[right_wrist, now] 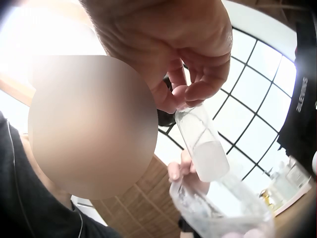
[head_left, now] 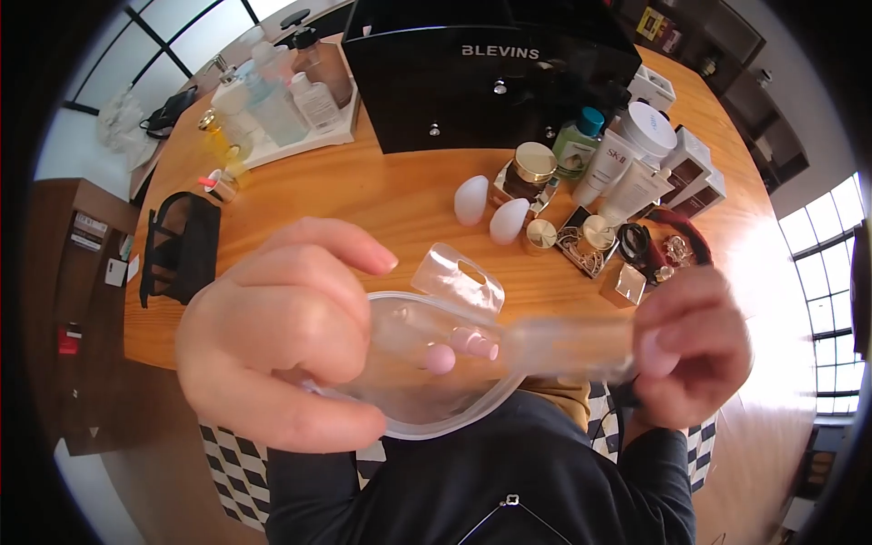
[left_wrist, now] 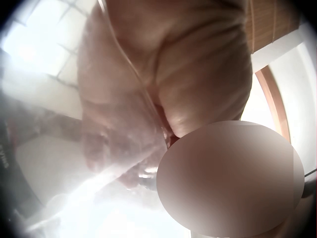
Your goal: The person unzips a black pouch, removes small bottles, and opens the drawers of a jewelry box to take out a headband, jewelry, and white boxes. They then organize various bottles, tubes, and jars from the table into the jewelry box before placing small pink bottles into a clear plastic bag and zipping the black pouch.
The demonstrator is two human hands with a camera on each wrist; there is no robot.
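Observation:
My left hand [head_left: 282, 345] grips the edge of a clear plastic pouch [head_left: 463, 420] with a whitish rim. A pink ball [head_left: 440, 360] and a small pink bottle [head_left: 474, 343] show through the plastic. Opposite it, my right hand [head_left: 695, 350] pinches one end of a clear bottle [head_left: 572, 347], blurred and lying sideways in the head view. In the right wrist view the fingertips hold this bottle [right_wrist: 204, 144] by its top, with its lower part frosted white, and it overlaps the open pouch [right_wrist: 220, 210]. The left wrist view shows the left palm [left_wrist: 163, 64] behind clear plastic.
A clear slotted plastic piece [head_left: 459, 277] is just beyond the pouch. Two pale egg-shaped sponges [head_left: 471, 201], jars, tubes and jewellery stand right of centre. A black BLEVINS case [head_left: 490, 82] is at the back, a bottle tray [head_left: 300, 145] and black pouch [head_left: 186, 245] at left.

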